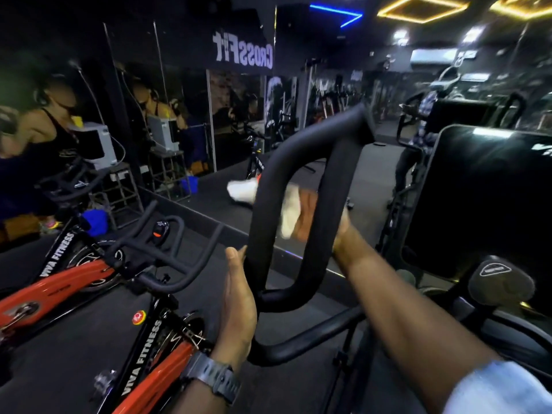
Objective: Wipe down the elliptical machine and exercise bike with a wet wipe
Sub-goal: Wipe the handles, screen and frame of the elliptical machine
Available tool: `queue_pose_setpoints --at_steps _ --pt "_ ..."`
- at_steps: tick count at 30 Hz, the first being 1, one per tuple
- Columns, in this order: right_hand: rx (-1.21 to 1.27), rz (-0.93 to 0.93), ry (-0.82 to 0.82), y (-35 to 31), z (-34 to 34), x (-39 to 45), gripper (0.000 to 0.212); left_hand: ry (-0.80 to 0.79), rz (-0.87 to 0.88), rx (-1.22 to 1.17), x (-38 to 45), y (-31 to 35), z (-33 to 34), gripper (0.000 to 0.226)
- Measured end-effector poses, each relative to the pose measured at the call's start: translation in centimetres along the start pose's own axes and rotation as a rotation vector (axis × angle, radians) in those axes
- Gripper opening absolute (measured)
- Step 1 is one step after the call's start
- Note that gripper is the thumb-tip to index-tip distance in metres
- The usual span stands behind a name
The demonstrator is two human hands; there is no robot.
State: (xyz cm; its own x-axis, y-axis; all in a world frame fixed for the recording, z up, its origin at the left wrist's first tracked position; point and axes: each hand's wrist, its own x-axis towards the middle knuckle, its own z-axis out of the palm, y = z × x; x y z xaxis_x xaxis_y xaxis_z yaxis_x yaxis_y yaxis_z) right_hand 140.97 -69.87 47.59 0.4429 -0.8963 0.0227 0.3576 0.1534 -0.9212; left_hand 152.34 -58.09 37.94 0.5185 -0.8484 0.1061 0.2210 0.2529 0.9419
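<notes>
White wipe (290, 215), black handlebar (263, 204) — red-and-black bike frame (161, 369).

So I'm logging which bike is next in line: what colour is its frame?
Red-orange with black parts; the exercise bike frame shows best low in the head view, lettered "VIVA FITNESS".

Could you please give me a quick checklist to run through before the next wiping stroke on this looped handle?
1. Wet wipe in the right hand: ok, white and bunched against the palm.
2. Wipe touching the looped handle: cannot tell, the hand is motion-blurred inside the loop.
3. Handle steadied: ok, the left hand rests open against the loop's left bar.
4. Left fingers out of the wipe's path: ok, they sit on the opposite bar, lower down.
5. Wipe still damp: cannot tell.
6. Exercise bike within sight for the next step: ok, red frame just left of the handle.
</notes>
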Motion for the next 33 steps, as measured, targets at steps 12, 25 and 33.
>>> queue_pose_setpoints --at_steps 12,25,33 --pt "0.297 -0.244 -0.102 -4.4 -0.7 0.1 0.107 -0.147 0.079 0.031 1.3 2.8 0.2 0.100" --pt "0.538 0.345 -0.055 5.5 -3.1 -0.7 0.050 -0.165 0.073 0.062 -0.1 0.3 -2.5 0.094" --pt "0.056 0.519 -0.178 15.1 -2.3 -3.3 0.088 -0.088 0.010 0.132 -1.0 -1.9 -4.8 0.086"
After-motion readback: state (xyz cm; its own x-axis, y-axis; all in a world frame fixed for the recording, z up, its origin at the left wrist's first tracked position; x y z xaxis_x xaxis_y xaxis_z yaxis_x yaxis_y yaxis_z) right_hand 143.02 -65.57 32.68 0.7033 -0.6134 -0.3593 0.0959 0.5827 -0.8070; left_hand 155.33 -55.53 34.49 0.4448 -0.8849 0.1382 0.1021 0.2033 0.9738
